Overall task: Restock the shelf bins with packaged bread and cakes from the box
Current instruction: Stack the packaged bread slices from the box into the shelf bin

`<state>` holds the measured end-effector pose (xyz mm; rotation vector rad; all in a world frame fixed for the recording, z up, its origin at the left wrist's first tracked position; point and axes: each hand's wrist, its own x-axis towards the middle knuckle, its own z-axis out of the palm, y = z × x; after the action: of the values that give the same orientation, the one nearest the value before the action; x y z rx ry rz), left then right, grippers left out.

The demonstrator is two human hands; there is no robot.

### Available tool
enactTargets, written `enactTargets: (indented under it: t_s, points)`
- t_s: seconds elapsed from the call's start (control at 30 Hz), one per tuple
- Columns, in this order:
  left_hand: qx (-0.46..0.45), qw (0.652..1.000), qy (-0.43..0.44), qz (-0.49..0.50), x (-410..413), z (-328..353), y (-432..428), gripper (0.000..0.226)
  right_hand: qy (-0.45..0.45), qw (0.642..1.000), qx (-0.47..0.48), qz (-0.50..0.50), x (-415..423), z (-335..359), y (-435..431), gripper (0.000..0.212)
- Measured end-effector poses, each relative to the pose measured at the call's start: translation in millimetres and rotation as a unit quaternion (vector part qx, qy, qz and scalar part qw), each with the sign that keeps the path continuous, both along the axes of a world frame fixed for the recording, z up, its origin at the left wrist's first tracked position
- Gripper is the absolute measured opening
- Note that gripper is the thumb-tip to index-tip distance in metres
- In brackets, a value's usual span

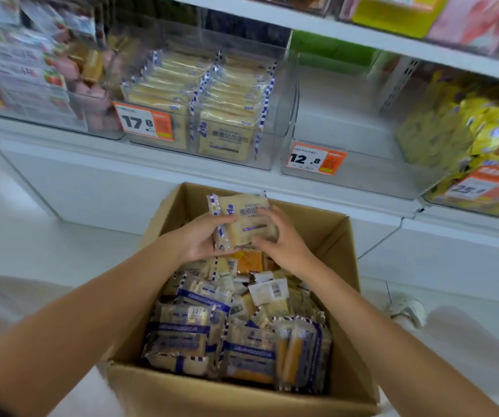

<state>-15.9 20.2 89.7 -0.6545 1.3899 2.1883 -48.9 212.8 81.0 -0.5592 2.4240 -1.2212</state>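
Orange tag reading 17.8 on bread bin, tag reading 12.8 on clear bin, third tag blurred

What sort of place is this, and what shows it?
Most likely a shop aisle: orange price tags on clear shelf bins of packaged bread, with a cardboard stock box below.

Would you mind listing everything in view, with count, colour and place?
cardboard box: one, brown, floor below shelf
boxed bread packets: many, beige with blue trim, inside box
held bread packets: few, beige, above box's far end
bread bin: one, transparent, shelf, holding two packet rows
12.8 bin: one, transparent, right of bread bin
yellow packets: many, yellow, far-right bin
price tags: at least three, orange-white, bin fronts
left hand: one, grips held packets' left side
right hand: one, grips their right side
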Motion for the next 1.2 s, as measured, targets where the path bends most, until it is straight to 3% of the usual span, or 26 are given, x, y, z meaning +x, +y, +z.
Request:
enactTargets:
  t_s: [0.07, 0.13, 0.2, 0.27, 0.37, 0.43, 0.47, 0.53, 0.63, 0.77, 0.87, 1.07, 1.13, 1.2]
  points:
    - [-0.011, 1.000, 0.020, -0.020, 0, 4, -5, 0.025, -0.030, 0.999, -0.039, -0.023, -7, 5, -1, 0.081]
    - [-0.040, 0.997, 0.044, -0.047, 0, 8, -10, 0.028, -0.025, 0.999, -0.009, -0.021, -17, 11, -2, 0.103]
    - [-0.105, 0.989, 0.075, -0.068, -2, 17, -13, 0.035, 0.086, 0.987, 0.136, 0.008, -26, 22, -3, 0.118]
    - [-0.175, 0.973, 0.113, -0.098, -3, 32, -13, 0.046, 0.208, 0.947, 0.236, 0.068, -30, 43, -10, 0.121]
    - [-0.237, 0.944, 0.179, -0.142, -10, 58, -19, 0.068, 0.221, 0.934, 0.256, 0.113, -36, 79, -26, 0.100]
    - [-0.279, 0.913, 0.224, -0.196, -18, 81, -29, 0.061, 0.214, 0.939, 0.251, 0.097, -37, 103, -35, 0.067]
    - [-0.306, 0.894, 0.244, -0.218, -23, 92, -36, 0.059, 0.224, 0.936, 0.258, 0.085, -37, 114, -38, 0.060]
    - [-0.349, 0.865, 0.287, -0.216, -37, 112, -54, 0.065, 0.264, 0.923, 0.276, 0.045, -39, 138, -43, 0.059]
    - [-0.371, 0.851, 0.362, -0.085, -70, 130, -87, 0.049, 0.303, 0.922, 0.236, -0.053, -50, 171, -48, 0.060]
    - [-0.518, 0.766, 0.381, -0.001, -133, 132, -117, 0.038, 0.326, 0.920, 0.166, -0.139, -75, 201, -66, 0.062]
    - [-0.585, 0.712, 0.380, -0.073, -180, 132, -119, 0.044, 0.337, 0.899, 0.225, -0.169, -100, 203, -87, 0.060]
    - [-0.702, 0.565, 0.314, -0.297, -249, 116, -122, 0.072, 0.309, 0.829, 0.376, -0.274, -162, 177, -115, 0.064]
    - [-0.708, 0.553, 0.313, -0.308, -253, 108, -125, 0.074, 0.302, 0.793, 0.432, -0.305, -189, 170, -124, 0.068]
    - [-0.700, 0.561, 0.324, -0.301, -250, 105, -125, 0.075, 0.283, 0.774, 0.478, -0.305, -217, 167, -136, 0.055]
